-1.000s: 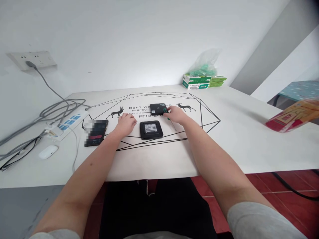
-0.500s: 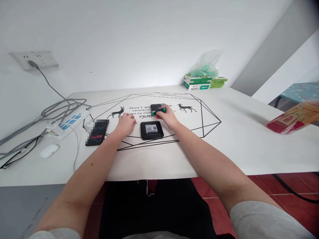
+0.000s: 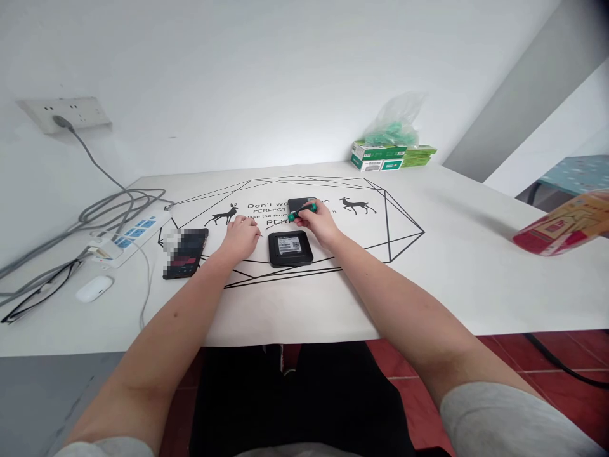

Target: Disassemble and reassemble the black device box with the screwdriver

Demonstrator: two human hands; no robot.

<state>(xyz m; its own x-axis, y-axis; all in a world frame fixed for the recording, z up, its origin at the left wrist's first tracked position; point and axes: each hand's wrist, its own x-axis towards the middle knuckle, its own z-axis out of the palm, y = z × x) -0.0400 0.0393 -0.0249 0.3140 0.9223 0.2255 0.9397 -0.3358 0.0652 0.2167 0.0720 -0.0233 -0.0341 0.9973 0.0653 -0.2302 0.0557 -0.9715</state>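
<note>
My right hand (image 3: 320, 223) is closed round a green and black screwdriver handle (image 3: 304, 212). It hovers by a dark flat cover (image 3: 299, 203), which my fingers partly hide. Nearer me lies a black rectangular device case (image 3: 291, 260), with a white label (image 3: 289, 245) in its recess. To the left of the case, my left hand (image 3: 242, 237) rests on the table, its fingertips pinched together. A tiny thin object (image 3: 261, 237) shows at those fingertips, too small to name.
Left of my hands are a phone (image 3: 193, 254), a white mouse-like case (image 3: 94, 289), glasses (image 3: 42, 295) and a power strip (image 3: 136, 238) with cables. Green boxes (image 3: 380, 153) under a plastic bag (image 3: 397, 120) stand at the back. A red and yellow packet (image 3: 556, 228) is at the right.
The screwdriver handle in my right hand has turned or shifted very slightly. My left hand stays in place, and the case has not moved.
</note>
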